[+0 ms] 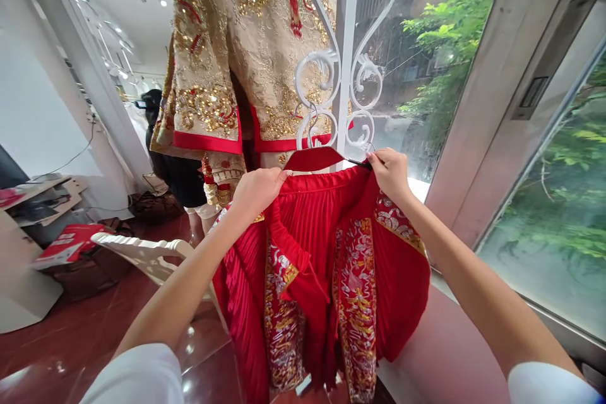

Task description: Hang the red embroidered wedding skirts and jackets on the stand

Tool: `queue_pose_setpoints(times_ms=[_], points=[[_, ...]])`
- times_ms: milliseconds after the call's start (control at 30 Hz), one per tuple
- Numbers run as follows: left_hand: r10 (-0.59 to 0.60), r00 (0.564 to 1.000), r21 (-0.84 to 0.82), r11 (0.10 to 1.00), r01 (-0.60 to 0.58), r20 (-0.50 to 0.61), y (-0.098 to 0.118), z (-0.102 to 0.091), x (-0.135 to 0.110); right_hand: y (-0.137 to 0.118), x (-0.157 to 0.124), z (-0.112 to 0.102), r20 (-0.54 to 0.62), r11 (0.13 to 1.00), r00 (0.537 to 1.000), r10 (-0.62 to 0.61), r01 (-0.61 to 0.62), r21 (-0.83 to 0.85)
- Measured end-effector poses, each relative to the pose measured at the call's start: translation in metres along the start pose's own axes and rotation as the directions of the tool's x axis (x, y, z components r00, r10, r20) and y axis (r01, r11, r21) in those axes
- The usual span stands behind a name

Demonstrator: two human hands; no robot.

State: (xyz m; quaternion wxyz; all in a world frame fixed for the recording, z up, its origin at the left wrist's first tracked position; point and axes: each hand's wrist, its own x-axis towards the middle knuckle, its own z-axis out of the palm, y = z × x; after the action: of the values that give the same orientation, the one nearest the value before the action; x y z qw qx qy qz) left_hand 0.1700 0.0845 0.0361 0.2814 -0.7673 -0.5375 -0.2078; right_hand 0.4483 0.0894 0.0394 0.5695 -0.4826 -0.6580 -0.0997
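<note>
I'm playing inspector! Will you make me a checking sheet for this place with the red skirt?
Surface: shiny dark-red tiled floor.
Things in hand: red pleated skirt with embroidered panels, at a hanger.
Clutter: red-and-white box, lower left.
Hands: left hand and right hand pinch opposite top corners by the hanger.
Cables: thin cable on the left.
Surroundings: gold-beaded jacket, white scrollwork, window, pale chair.
</note>
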Motion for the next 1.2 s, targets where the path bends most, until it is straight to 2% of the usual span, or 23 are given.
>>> queue_pose_setpoints(times_ms=[67, 167, 267, 333, 433, 533, 667, 700, 767, 867, 1000, 1067, 1167, 1200], points=[[0.009, 1.0, 0.0, 1.0, -0.009, 0.012, 0.0, 0.001, 0.001, 0.003, 0.005, -0.003, 0.004, 0.991, 0.996, 0.093, -0.093, 0.091], [0.03, 0.999, 0.016, 0.999, -0.031, 0.037, -0.002, 0.001, 0.003, 0.004, 0.013, -0.001, 0.015, 0.93, 0.96, 0.281, -0.276, 0.241], [0.053, 0.997, 0.018, 0.998, -0.054, 0.048, -0.004, 0.001, 0.005, -0.008, 0.023, 0.005, -0.01, 0.897, 0.94, 0.342, -0.323, 0.303], [0.05, 0.998, 0.014, 0.999, -0.051, 0.043, -0.003, 0.001, 0.005, -0.021, 0.03, 0.008, -0.069, 0.937, 0.966, 0.25, -0.224, 0.268], [0.037, 0.999, -0.011, 0.999, -0.036, 0.034, -0.001, 0.002, 0.003, -0.032, 0.032, 0.008, -0.083, 0.995, 0.997, -0.008, 0.016, 0.103], [0.01, 1.0, -0.028, 1.0, -0.01, 0.026, 0.001, 0.001, 0.001, -0.021, 0.019, -0.001, 0.03, 0.987, 0.988, -0.154, 0.155, -0.03], [0.006, 1.0, -0.005, 1.0, -0.006, 0.031, -0.004, -0.001, 0.002, 0.009, -0.009, -0.021, 0.231, 0.965, 0.937, -0.262, 0.256, 0.053], [0.012, 0.999, -0.003, 1.0, -0.012, 0.031, -0.006, -0.001, 0.003, 0.016, -0.014, -0.027, 0.236, 0.97, 0.941, -0.242, 0.227, 0.086], [0.021, 1.0, -0.013, 1.0, -0.021, 0.023, -0.009, 0.0, 0.004, 0.027, -0.023, -0.036, 0.203, 0.988, 0.971, -0.122, 0.1, 0.116], [0.034, 0.999, -0.036, 0.999, -0.033, 0.014, -0.012, 0.001, 0.005, 0.038, -0.037, -0.044, 0.195, 0.995, 0.979, 0.065, -0.078, 0.06], [0.048, 0.999, -0.062, 0.997, -0.047, 0.009, -0.018, 0.003, 0.008, 0.042, -0.053, -0.047, 0.163, 0.995, 0.982, 0.096, -0.09, -0.049], [0.063, 0.998, -0.089, 0.994, -0.061, 0.016, -0.022, 0.003, 0.011, 0.041, -0.055, -0.048, 0.158, 0.996, 0.983, 0.095, -0.092, -0.02], [0.108, 0.994, -0.154, 0.983, -0.102, 0.033, -0.026, 0.002, 0.014, 0.037, -0.053, -0.05, 0.224, 0.99, 0.966, 0.131, -0.139, 0.022], [0.118, 0.992, -0.173, 0.979, -0.11, 0.037, -0.026, 0.002, 0.014, 0.035, -0.054, -0.05, 0.204, 0.99, 0.969, 0.139, -0.142, 0.001]])
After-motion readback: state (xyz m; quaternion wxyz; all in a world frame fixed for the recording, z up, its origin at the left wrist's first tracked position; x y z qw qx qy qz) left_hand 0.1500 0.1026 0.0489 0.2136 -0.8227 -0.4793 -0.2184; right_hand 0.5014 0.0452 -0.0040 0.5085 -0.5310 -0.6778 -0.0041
